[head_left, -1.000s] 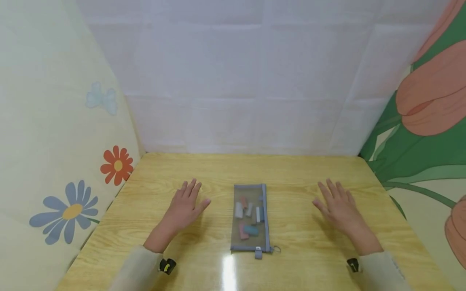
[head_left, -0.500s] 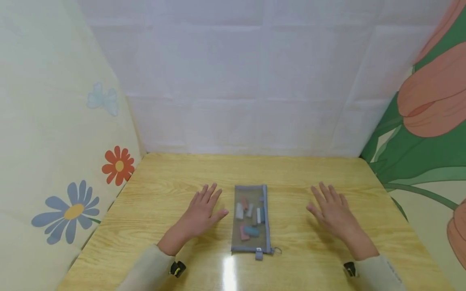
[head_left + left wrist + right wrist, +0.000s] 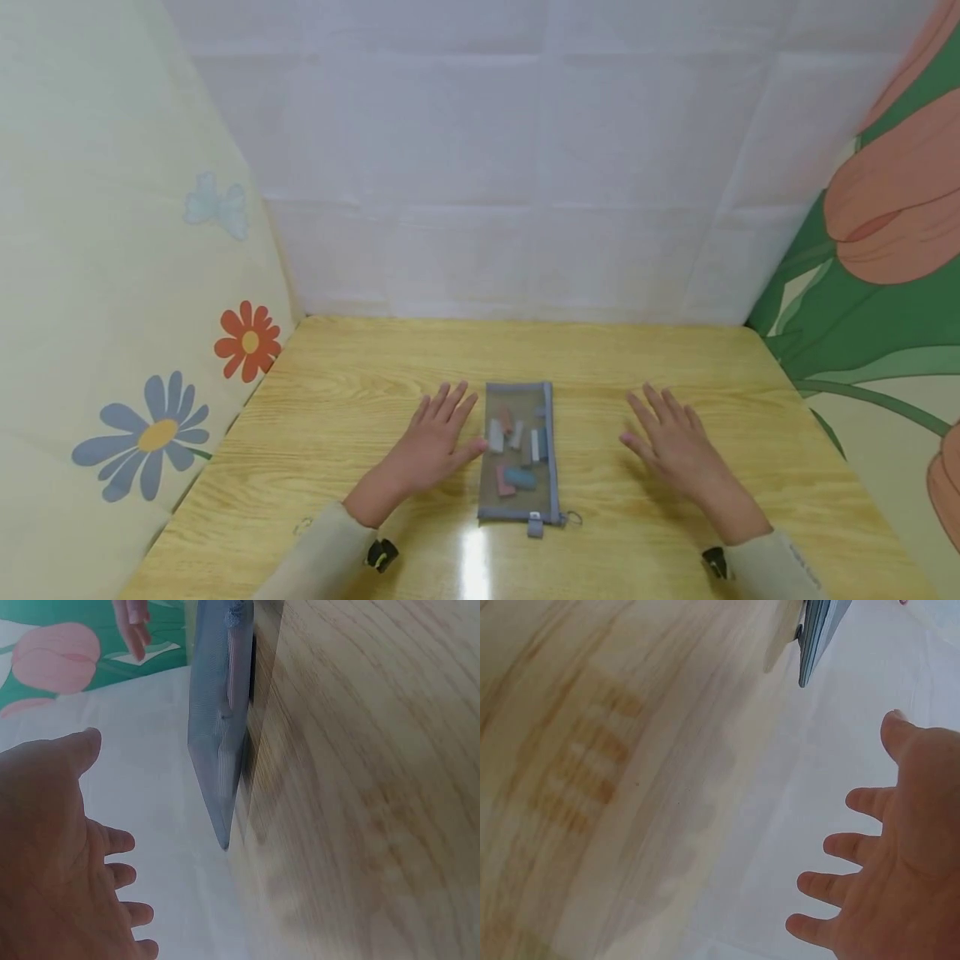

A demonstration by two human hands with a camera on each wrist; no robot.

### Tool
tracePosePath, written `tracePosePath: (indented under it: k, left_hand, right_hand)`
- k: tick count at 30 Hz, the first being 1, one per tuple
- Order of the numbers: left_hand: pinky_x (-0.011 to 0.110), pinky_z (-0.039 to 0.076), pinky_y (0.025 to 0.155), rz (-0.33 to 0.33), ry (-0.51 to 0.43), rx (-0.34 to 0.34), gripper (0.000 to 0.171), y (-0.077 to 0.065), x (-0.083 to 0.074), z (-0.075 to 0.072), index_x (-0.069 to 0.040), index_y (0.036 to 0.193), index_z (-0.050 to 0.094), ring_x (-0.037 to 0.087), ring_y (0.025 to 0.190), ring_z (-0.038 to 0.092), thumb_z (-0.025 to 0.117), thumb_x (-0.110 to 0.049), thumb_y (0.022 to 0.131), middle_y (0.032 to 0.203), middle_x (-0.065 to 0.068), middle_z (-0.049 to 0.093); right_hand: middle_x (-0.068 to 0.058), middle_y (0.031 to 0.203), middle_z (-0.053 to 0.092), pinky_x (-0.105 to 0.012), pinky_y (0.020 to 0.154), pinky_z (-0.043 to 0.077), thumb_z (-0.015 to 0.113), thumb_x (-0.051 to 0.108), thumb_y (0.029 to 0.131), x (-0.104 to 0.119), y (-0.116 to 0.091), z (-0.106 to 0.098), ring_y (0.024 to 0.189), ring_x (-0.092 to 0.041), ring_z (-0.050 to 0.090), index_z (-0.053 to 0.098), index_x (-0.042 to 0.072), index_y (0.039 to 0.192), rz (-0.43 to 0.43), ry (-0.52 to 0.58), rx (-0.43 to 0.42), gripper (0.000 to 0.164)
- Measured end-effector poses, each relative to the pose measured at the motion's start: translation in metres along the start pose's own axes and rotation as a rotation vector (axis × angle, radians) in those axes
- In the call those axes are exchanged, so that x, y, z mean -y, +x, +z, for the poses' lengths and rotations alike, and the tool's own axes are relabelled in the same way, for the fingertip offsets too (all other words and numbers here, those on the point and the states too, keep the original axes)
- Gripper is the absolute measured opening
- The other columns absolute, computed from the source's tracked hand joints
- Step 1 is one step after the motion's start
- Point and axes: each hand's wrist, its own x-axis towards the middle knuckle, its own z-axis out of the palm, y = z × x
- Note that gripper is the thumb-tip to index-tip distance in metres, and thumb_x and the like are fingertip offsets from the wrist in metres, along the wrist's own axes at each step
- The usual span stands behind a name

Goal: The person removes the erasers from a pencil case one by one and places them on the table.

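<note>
A grey-blue mesh zip pouch lies flat on the wooden table, its zip edge along the right side. Through the mesh show several small blocks, among them a teal one, a pink one and whitish ones; their exact kind is hard to tell. Just left of the pouch hovers my left hand, fingers spread, thumb tip close to the pouch's left edge. Farther off on the right, my right hand is held above the table with spread fingers. Neither hand holds anything. In the left wrist view the pouch stands beyond the thumb.
The wooden table runs back to a white cloth wall. A flower-printed sheet borders the left side, and a tulip-printed one the right. A metal ring hangs at the pouch's near right corner.
Both hands have moved inward toward the pouch, the left hand farther than the right. The pouch itself stays in place.
</note>
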Motion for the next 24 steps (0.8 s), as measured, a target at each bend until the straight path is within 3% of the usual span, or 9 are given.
tracePosePath:
  k: [6,24]
  left_hand:
    - [0.062,0.009,0.122,0.008,0.019,0.017,0.079,0.002,-0.005,0.003,-0.006,0.160,0.026,0.041,0.154,0.006,0.046,-0.055,0.102,0.168,0.016,0.013]
    - [0.064,0.013,0.121,0.059,0.051,0.037,0.081,0.010,-0.014,0.016,-0.004,0.160,0.026,0.046,0.152,0.013,0.046,-0.056,0.101,0.168,0.018,0.016]
  right_hand:
    - [-0.028,0.161,0.026,-0.073,0.113,0.019,0.052,0.042,0.103,0.005,0.000,0.001,0.145,-0.053,0.024,0.038,0.004,0.155,-0.003,-0.009,0.016,0.066]
    - [-0.027,0.162,0.025,-0.072,0.113,0.021,0.053,0.045,0.102,0.015,-0.002,0.011,0.145,-0.052,0.025,0.041,0.007,0.154,-0.066,0.011,0.031,0.066]
